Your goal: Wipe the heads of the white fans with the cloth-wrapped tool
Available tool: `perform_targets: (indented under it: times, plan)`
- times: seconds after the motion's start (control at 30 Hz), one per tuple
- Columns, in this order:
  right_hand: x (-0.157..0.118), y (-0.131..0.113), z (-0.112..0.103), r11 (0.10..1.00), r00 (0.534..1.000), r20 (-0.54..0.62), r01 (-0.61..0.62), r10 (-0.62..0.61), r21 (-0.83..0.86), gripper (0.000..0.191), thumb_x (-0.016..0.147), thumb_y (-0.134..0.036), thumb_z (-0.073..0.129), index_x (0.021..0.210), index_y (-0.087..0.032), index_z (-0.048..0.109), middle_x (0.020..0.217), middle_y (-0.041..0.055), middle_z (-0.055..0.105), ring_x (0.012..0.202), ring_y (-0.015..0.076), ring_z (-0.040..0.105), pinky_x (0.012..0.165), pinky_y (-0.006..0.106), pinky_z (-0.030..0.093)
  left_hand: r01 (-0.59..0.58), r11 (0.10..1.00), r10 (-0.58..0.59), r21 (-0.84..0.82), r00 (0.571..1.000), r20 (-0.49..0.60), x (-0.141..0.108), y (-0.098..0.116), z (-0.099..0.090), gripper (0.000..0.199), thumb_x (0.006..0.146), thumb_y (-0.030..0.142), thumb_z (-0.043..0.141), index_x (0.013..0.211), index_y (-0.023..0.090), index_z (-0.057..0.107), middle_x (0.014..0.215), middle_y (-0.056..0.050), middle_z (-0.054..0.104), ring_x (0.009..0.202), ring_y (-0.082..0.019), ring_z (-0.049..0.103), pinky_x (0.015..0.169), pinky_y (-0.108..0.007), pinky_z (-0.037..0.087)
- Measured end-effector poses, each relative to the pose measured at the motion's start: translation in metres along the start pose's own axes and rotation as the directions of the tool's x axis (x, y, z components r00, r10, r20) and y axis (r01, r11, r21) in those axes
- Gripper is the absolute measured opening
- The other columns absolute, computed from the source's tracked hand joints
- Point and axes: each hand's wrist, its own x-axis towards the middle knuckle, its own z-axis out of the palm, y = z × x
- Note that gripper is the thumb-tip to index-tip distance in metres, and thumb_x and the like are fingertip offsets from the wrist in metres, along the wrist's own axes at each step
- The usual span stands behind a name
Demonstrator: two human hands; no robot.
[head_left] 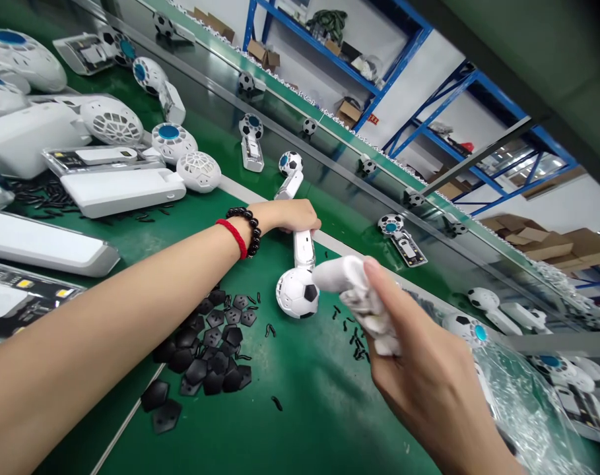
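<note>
The left hand [300,216] gripped the fan [304,251], its ball head [294,295] just below; the right hand [423,359] curled alongside, white-wrapped, any pinch unclear. A slack left grip could have let the fan twist.

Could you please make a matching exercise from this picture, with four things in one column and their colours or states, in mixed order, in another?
Things:
1. Pentagon pieces
2. Cord bracelet
3. Football-headed device in the middle
4. Plastic wrapping

Colours or states:
A. Held by the left hand
B. Clear and crumpled
C. Black, lying in a loose pile
D. Red

Right pairs: 1-C, 2-D, 3-A, 4-B
</note>
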Motion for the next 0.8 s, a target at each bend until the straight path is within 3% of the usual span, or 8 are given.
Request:
perform_targets:
  times: [0.1,0.2,0.27,0.33,0.43,0.53,0.73,0.8]
  plan:
    - [-0.01,-0.006,0.003,0.993,0.991,-0.132,0.015,-0.03,-0.114,0.078,0.088,-0.009,0.046,0.154,-0.041,0.022,0.103,0.0059,0.068,0.074,0.0212,0.066,0.053,0.03,0.048,0.0,1.0,0.0,0.003,1.0,-0.019,0.002,-0.002,0.0,0.014,0.068,0.028,0.057,0.066,0.017,0.066,0.062,-0.005,0.059,0.05,-0.016,0.045,0.051,-0.031,0.029]
    - [-0.007,-0.007,0.001,0.979,0.994,-0.003,0.108,-0.11,-0.173,0.078,0.083,-0.003,0.043,0.148,-0.044,0.037,0.078,0.0008,0.066,0.056,0.0158,0.059,0.043,0.026,0.038,-0.025,0.999,0.025,-0.024,0.999,-0.034,0.005,-0.006,0.0,0.015,0.067,0.029,0.058,0.066,0.017,0.068,0.06,-0.004,0.058,0.048,-0.015,0.044,0.049,-0.031,0.028]
    - [-0.003,-0.003,-0.005,0.98,0.995,-0.03,0.091,-0.098,-0.178,0.081,0.081,0.0,0.045,0.149,-0.044,0.035,0.089,0.0012,0.069,0.063,0.0161,0.064,0.048,0.026,0.043,-0.039,0.997,0.037,-0.068,0.999,-0.024,0.007,-0.009,0.0,0.015,0.068,0.029,0.059,0.066,0.018,0.069,0.055,-0.003,0.056,0.044,-0.015,0.041,0.046,-0.031,0.026]
    - [0.0,0.004,-0.011,0.994,0.974,-0.225,0.006,-0.03,-0.108,0.085,0.082,0.001,0.051,0.152,-0.042,0.029,0.117,0.0054,0.067,0.088,0.0216,0.069,0.066,0.029,0.054,-0.043,0.991,0.041,-0.128,0.999,-0.017,0.008,-0.011,-0.002,0.014,0.068,0.029,0.061,0.066,0.018,0.069,0.052,-0.003,0.055,0.042,-0.015,0.041,0.044,-0.031,0.025]
    - [0.0,0.015,-0.014,0.994,0.84,-0.533,-0.109,0.101,0.016,0.084,0.082,0.0,0.061,0.151,-0.038,0.032,0.145,0.0073,0.051,0.125,0.0312,0.057,0.094,0.04,0.054,-0.051,0.963,0.043,-0.266,0.999,-0.033,0.003,-0.013,-0.009,0.012,0.069,0.027,0.065,0.067,0.017,0.07,0.057,-0.004,0.058,0.045,-0.014,0.044,0.044,-0.028,0.026]
    - [-0.007,0.026,-0.011,0.985,0.776,-0.617,-0.172,0.133,-0.003,0.085,0.079,-0.001,0.067,0.15,-0.037,0.037,0.146,0.0036,0.05,0.136,0.0328,0.045,0.111,0.047,0.043,-0.057,0.896,0.027,-0.44,0.997,-0.075,-0.007,-0.01,-0.017,0.015,0.076,0.029,0.061,0.072,0.017,0.069,0.063,-0.004,0.058,0.05,-0.013,0.046,0.046,-0.025,0.03]
    - [-0.024,0.041,-0.024,0.983,0.823,-0.557,-0.174,0.111,-0.06,0.091,0.083,-0.003,0.062,0.156,-0.037,0.02,0.127,0.0043,0.067,0.111,0.028,0.067,0.084,0.034,0.059,-0.109,0.756,-0.065,-0.646,0.969,-0.239,-0.014,0.007,-0.025,0.023,0.086,0.026,0.048,0.069,0.018,0.06,0.078,-0.005,0.063,0.052,-0.011,0.048,0.047,-0.022,0.039]
    - [-0.026,0.047,-0.031,0.98,0.793,-0.591,-0.198,0.145,-0.026,0.089,0.083,-0.004,0.062,0.155,-0.037,0.022,0.127,0.0039,0.067,0.104,0.0268,0.069,0.08,0.033,0.06,-0.093,0.739,-0.127,-0.668,0.953,-0.273,-0.005,0.012,-0.023,0.02,0.086,0.022,0.049,0.07,0.017,0.059,0.07,-0.004,0.06,0.049,-0.01,0.046,0.044,-0.02,0.038]
